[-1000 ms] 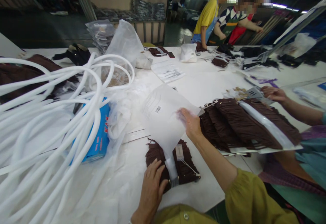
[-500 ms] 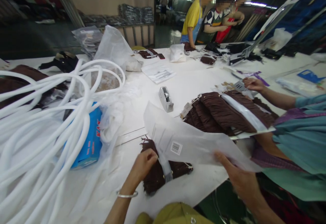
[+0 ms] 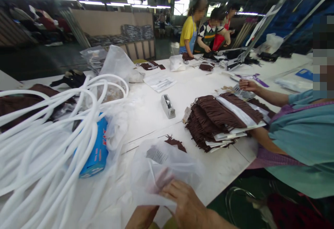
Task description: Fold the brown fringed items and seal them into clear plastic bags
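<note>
The translucent plastic bag is at the near side of the counter, directly before the person. The right hand has its fingers pinched together on the bag's near edge. The left hand is largely covered by the film; a blurred pinkish shape shows through, and whether its fingers grip or are spread I cannot tell. A brown fringed piece shows just beyond the bag's far edge, its remainder hidden.

Risks, in my judgement: the film looks thin and could slip or tear if the two hands pull unevenly. Loose strands could snag on the bag if it is dragged across them. The stack of brown fringed pieces, layered unevenly over white sheets, could slide if knocked by an arm.

Surface: white, with dark seam lines. It carries a grey tape dispenser, a printed sheet, a blue box and white tubing heaped at left.

Room: a workshop under strip lights, with grey packages against a panelled partition. A co-worker in teal sits or stands close at right; three people are at the counter's far side.
</note>
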`<state>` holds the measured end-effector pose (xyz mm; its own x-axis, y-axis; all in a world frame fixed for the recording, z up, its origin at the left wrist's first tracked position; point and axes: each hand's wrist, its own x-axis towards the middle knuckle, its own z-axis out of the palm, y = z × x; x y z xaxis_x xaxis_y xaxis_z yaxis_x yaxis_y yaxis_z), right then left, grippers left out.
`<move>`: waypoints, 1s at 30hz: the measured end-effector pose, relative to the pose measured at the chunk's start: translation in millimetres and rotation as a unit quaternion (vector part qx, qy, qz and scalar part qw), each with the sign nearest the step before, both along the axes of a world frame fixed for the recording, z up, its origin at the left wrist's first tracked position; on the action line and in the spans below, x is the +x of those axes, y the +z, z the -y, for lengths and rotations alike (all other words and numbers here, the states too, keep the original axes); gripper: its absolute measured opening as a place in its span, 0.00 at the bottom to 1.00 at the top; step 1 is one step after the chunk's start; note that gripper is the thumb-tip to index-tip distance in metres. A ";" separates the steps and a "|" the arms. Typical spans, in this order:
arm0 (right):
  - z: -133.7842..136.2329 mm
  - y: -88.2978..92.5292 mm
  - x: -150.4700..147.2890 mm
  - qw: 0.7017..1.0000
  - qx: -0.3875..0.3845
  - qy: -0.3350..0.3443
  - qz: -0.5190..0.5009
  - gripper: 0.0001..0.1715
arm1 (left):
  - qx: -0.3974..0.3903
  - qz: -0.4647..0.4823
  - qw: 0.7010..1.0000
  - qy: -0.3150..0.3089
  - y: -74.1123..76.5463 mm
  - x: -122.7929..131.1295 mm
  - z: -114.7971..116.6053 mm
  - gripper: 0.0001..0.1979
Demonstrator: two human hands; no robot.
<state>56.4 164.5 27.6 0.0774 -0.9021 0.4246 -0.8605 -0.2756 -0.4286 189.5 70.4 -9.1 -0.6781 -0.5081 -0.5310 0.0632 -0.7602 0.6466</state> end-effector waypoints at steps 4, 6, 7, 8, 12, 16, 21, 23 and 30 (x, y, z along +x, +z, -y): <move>0.2 -28.3 1.5 0.993 0.080 -0.010 -0.086 0.14 | 0.035 -0.026 0.999 0.027 -9.9 10.2 2.9 0.30; 1.9 -42.8 2.6 0.984 0.129 -0.001 -0.123 0.15 | 0.030 0.026 0.999 0.027 -19.7 23.0 -2.9 0.29; 3.2 -49.5 3.6 0.979 0.155 0.000 -0.134 0.15 | 0.015 0.057 0.998 0.024 -25.4 30.9 -7.6 0.29; 4.7 -55.5 5.1 0.973 0.181 0.000 -0.141 0.13 | -0.006 0.088 0.996 0.013 -30.9 38.7 -13.0 0.29; 11.2 -73.3 14.3 0.960 0.240 0.019 -0.142 0.07 | -0.080 0.174 0.980 -0.050 -43.8 53.3 -31.2 0.36; 16.7 -80.1 19.3 0.961 0.250 0.047 -0.111 0.09 | -0.118 0.228 0.967 0.008 -41.6 39.4 -25.8 0.35; 25.5 -69.8 3.7 0.944 0.325 -0.026 -0.042 0.14 | -0.218 0.211 0.953 -0.008 -43.1 39.9 -0.8 0.18; 30.7 -61.4 -4.2 0.933 0.353 -0.070 0.015 0.19 | -0.224 0.223 0.949 -0.011 -49.3 45.9 0.2 0.19; 53.2 -38.5 -5.6 0.910 0.331 -0.149 0.200 0.23 | -0.240 0.229 0.943 0.031 -64.7 34.0 -10.1 0.24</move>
<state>50.8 111.4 -10.9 -0.2532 -0.9266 -0.2781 -0.5930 0.3758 -0.7121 223.6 80.5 -73.8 -0.3937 -0.7963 -0.4592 -0.2716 -0.3765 0.8857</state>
